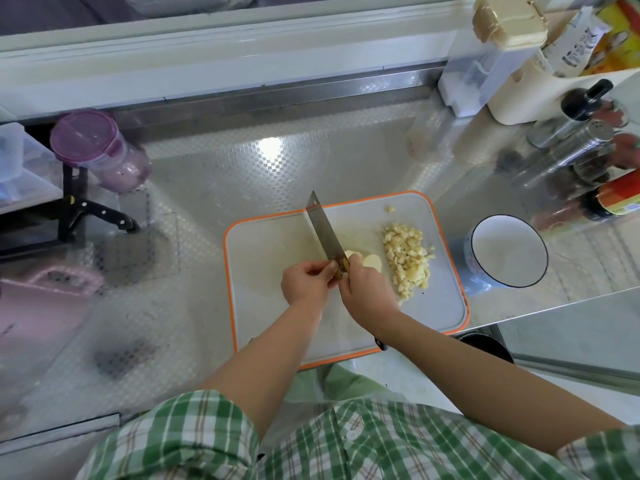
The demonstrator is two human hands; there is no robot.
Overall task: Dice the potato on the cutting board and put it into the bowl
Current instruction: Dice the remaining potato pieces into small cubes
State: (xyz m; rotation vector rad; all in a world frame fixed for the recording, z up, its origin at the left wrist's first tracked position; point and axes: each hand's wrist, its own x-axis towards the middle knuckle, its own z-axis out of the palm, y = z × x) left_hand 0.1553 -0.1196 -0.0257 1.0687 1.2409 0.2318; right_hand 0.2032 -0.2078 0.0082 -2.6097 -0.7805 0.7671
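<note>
1. The cutting board [263,258], pale grey with an orange rim, lies under both my hands.
2. The bowl [509,251], white with a thin dark rim, stands off the board, well to the right of my right fingers.
3. The diced potato [408,258] is a heap of small pale-yellow cubes on the board, just right of my right knuckles. One stray bit [390,209] lies farther out, beyond the heap.
4. The potato slices [373,263], pale and rounded, lie flat just beyond my right fingers, beside the blade's heel.
5. The knife [322,226] points its steel blade up and away from my fingertips, and its brown handle sits between my hands.
6. My left hand [306,280] has its fingers curled, the tips pinching the top of the handle.
7. My right hand [367,292] shows its back, fingers curled under round the handle's lower part.
8. The red-labelled bottle [620,199], far right of my fingers, carries print too blurred to read.
</note>
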